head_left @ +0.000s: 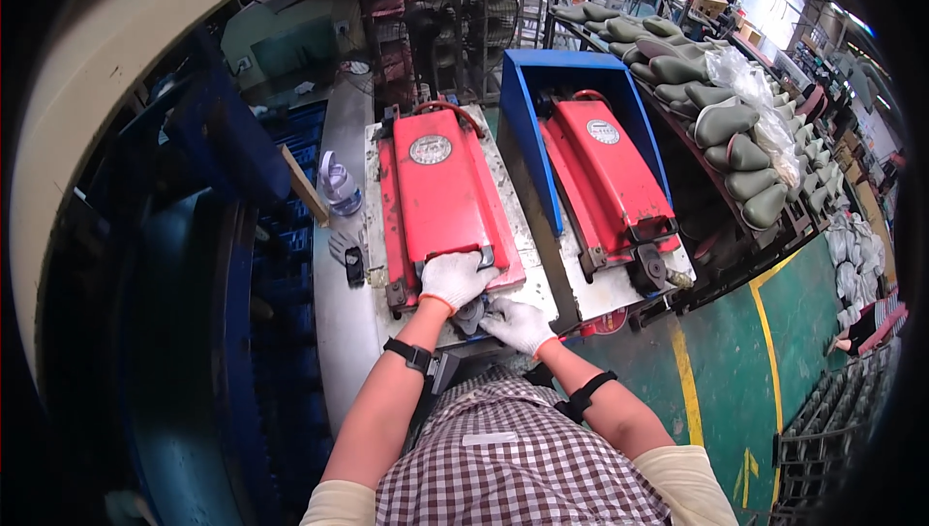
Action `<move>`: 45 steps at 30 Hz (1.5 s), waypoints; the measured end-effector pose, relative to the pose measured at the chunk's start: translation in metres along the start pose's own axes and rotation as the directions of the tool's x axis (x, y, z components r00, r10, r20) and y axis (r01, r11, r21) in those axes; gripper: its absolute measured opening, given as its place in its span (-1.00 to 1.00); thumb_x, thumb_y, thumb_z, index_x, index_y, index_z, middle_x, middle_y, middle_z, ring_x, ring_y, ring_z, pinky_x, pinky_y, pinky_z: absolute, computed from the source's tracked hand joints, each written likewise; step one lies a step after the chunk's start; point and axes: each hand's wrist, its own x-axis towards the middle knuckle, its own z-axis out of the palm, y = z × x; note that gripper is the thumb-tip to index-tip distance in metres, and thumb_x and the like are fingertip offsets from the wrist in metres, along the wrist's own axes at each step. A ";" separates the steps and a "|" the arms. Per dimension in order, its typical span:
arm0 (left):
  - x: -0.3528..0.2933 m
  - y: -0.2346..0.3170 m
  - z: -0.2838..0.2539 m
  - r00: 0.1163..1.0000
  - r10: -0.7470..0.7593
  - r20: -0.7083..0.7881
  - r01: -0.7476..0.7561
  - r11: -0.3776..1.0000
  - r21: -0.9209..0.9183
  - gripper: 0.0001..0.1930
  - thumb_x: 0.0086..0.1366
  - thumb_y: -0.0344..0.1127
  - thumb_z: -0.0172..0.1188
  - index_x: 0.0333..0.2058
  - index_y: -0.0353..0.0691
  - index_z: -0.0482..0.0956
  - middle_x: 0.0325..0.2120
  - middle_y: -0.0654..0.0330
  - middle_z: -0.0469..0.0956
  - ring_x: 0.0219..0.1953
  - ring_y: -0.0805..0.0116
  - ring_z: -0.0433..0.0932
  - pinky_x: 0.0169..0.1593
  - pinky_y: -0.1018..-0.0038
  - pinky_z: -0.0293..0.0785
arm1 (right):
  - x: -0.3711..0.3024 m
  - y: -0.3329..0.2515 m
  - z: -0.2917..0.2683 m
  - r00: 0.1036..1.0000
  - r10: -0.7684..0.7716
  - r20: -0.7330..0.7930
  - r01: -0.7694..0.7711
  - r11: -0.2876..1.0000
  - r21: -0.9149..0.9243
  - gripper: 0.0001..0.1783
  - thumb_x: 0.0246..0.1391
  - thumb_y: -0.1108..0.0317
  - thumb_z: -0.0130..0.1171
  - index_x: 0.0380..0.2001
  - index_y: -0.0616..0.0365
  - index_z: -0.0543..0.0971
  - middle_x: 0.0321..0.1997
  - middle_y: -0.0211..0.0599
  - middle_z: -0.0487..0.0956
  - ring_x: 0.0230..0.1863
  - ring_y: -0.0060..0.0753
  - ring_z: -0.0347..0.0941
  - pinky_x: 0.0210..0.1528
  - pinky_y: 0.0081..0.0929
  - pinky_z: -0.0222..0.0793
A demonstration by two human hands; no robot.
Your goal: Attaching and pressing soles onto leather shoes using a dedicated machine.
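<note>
My left hand, in a white glove with an orange cuff, is closed over the dark handle at the front end of a red machine cover. The cover lies lowered on a worn, pale metal base. Just below it, at the front, sits a grey rounded latch piece. My right hand, also gloved in white, is beside that latch on its right. Its fingers are bent and drawn together; whatever lies between them is hidden.
A second red machine stands to the right inside a blue metal hood. Left are a clear bottle and a dark glove on the bench. Racks of grey-green shoe-shaped pieces fill the right; yellow lines mark the green floor.
</note>
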 end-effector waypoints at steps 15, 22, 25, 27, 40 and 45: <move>-0.003 -0.002 0.005 0.998 0.017 -0.053 -0.018 1.000 -0.004 -0.44 0.27 0.26 0.18 -0.28 -0.19 0.73 -0.35 -0.07 0.72 -0.24 -0.04 0.73 -0.11 0.07 0.61 | 0.000 0.000 0.002 0.998 0.051 0.030 -0.051 0.999 -0.006 -0.44 0.19 -0.17 0.23 0.00 0.08 0.66 -0.17 0.04 0.73 -0.08 0.04 0.68 0.03 -0.18 0.54; -0.003 -0.005 0.009 0.998 0.021 -0.066 -0.021 1.000 0.007 -0.45 0.28 0.26 0.17 -0.28 -0.19 0.73 -0.36 -0.05 0.72 -0.26 -0.03 0.73 -0.11 0.07 0.61 | 0.001 0.001 0.006 0.999 0.026 0.041 -0.028 0.999 0.035 -0.42 0.21 -0.15 0.23 0.03 0.13 0.65 -0.14 0.04 0.73 -0.08 0.01 0.68 0.02 -0.21 0.55; -0.002 -0.005 0.009 0.999 0.011 -0.046 -0.010 1.000 0.024 -0.45 0.28 0.26 0.17 -0.29 -0.19 0.74 -0.37 -0.04 0.72 -0.26 -0.02 0.73 -0.12 0.07 0.61 | 0.001 -0.005 0.000 0.994 0.077 0.078 -0.082 0.995 0.058 -0.42 0.21 -0.14 0.25 0.04 0.13 0.65 -0.13 0.04 0.73 -0.08 -0.02 0.69 0.03 -0.23 0.55; -0.002 -0.004 0.009 0.998 0.027 -0.055 -0.025 0.999 0.027 -0.45 0.28 0.25 0.17 -0.29 -0.19 0.74 -0.37 -0.04 0.72 -0.27 -0.02 0.73 -0.12 0.07 0.61 | 0.003 -0.001 0.003 0.994 0.074 0.075 -0.078 0.996 0.050 -0.42 0.21 -0.13 0.26 0.04 0.13 0.65 -0.13 0.03 0.73 -0.08 -0.03 0.69 0.03 -0.24 0.54; -0.003 -0.005 0.005 0.996 0.056 -0.073 -0.055 0.998 0.006 -0.46 0.26 0.23 0.17 -0.32 -0.21 0.73 -0.40 -0.06 0.71 -0.28 -0.04 0.73 -0.13 0.07 0.62 | 0.010 0.013 0.010 0.990 0.046 0.134 -0.080 0.961 0.263 -0.39 0.23 -0.10 0.28 0.11 0.19 0.60 -0.18 -0.12 0.73 -0.14 -0.26 0.69 -0.07 -0.35 0.57; -0.001 -0.001 0.004 0.997 0.058 -0.048 -0.058 0.998 0.011 -0.45 0.27 0.24 0.16 -0.32 -0.21 0.72 -0.40 -0.06 0.71 -0.28 -0.04 0.73 -0.13 0.07 0.61 | 0.002 0.019 0.027 0.854 0.231 0.466 -0.465 0.741 0.484 -0.27 0.30 -0.25 0.16 0.19 0.19 0.43 -0.42 -0.37 0.56 -0.56 -0.48 0.51 -0.52 -0.50 0.48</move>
